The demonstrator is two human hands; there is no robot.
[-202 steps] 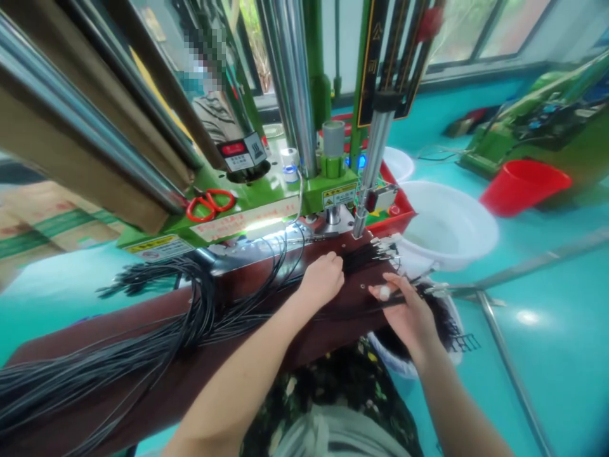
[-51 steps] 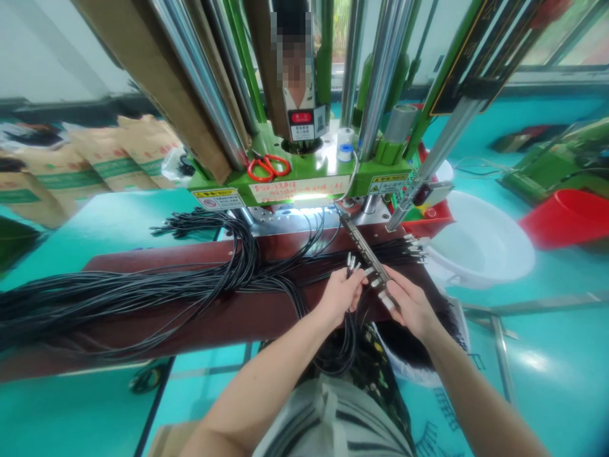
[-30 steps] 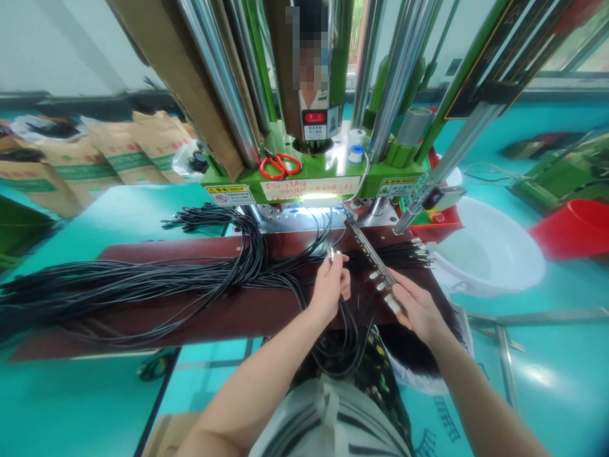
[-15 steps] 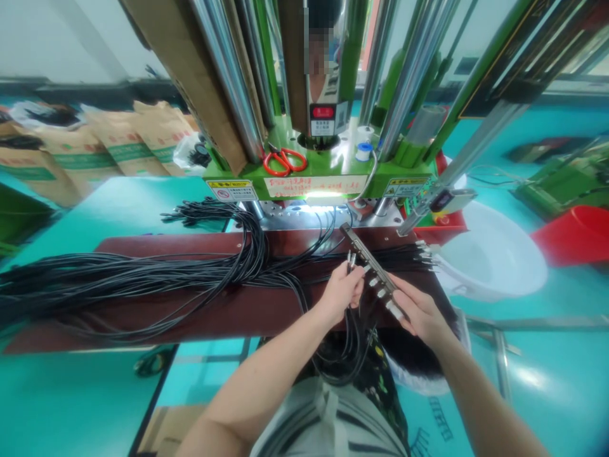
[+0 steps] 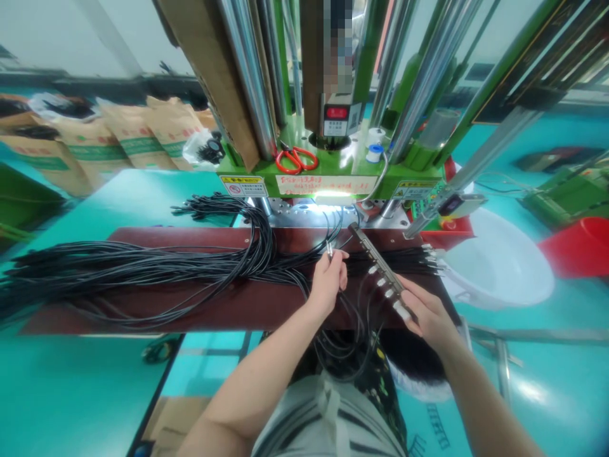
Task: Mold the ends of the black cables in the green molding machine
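My left hand point(image 5: 328, 279) is closed around a few black cables, whose metal connector ends point(image 5: 330, 247) poke up above the fingers. In my right hand point(image 5: 425, 311) is the near end of a long metal bar point(image 5: 380, 263), tilted with its far end towards the machine. Several pale connector ends point(image 5: 389, 292) sit along the bar's left edge, and thin black cables hang from some of them. A thick bundle of black cables point(image 5: 190, 273) lies across the brown board point(image 5: 143, 324) to the left, and more cable ends point(image 5: 428, 257) rest on its right.
Behind the board stands a green press point(image 5: 304, 184) with a lit work area, and red-handled scissors point(image 5: 295, 160) and a blue-rimmed spool point(image 5: 375, 153) on its ledge. A white tub point(image 5: 504, 260) and a red bucket point(image 5: 575, 247) are at the right. Paper sacks point(image 5: 128, 133) stand at the back left.
My left hand has moved left, away from the bar, with cable ends in its grip. The bar stays in my right hand. The whole view has shifted slightly.
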